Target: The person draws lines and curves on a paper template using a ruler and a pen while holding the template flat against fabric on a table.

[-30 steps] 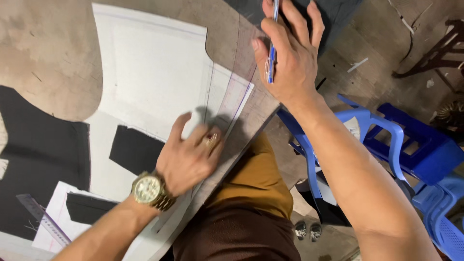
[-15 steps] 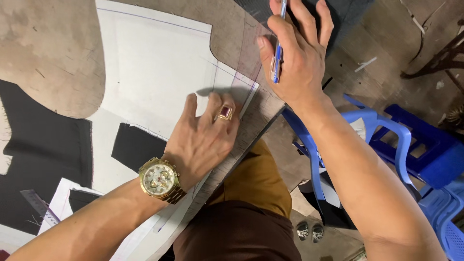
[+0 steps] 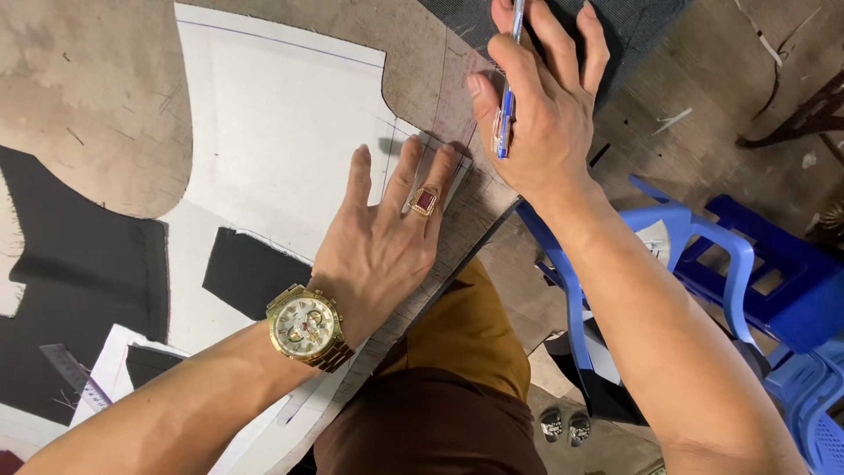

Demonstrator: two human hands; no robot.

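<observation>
While the left hand (image 3: pixel 387 242) lies flat with fingers spread on the white paper pattern (image 3: pixel 272 132), the right hand (image 3: pixel 541 105) pinches a blue pen (image 3: pixel 505 105) between thumb and forefinger — remaining fingers extended, palm down at the table (image 3: pixel 79 97) edge. A clear ruler (image 3: pixel 457 167) lies partly under the left fingertips — black fabric pieces (image 3: pixel 246 273) lie near the wrist

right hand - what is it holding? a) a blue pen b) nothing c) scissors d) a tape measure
a: the right hand grips a blue pen between thumb and fingers, near the table's edge, while the left hand lies flat on the white pattern paper.
</observation>
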